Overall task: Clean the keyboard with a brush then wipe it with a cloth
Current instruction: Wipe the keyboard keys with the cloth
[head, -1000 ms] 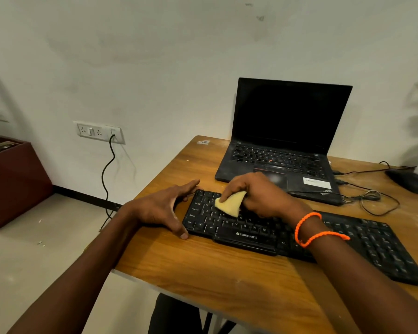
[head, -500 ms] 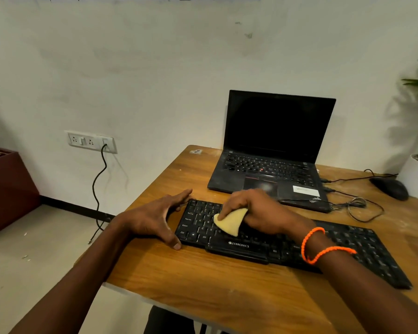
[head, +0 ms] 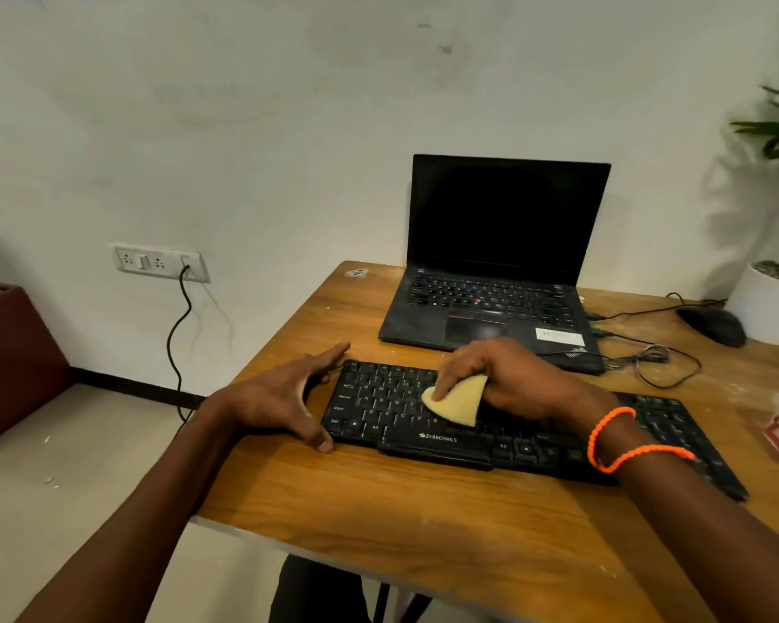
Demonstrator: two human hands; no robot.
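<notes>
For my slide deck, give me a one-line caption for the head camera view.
Right hand wipes black keyboard with yellow cloth while left hand braces its end.

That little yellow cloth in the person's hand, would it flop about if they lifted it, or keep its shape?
Probably floppy: the yellow cloth folds into a soft wedge where the right hand grips it. It looks thin and so likely light. Its matte surface suggests it would drag across the keyboard rather than slip, though the texture is hard to judge from here.
</notes>
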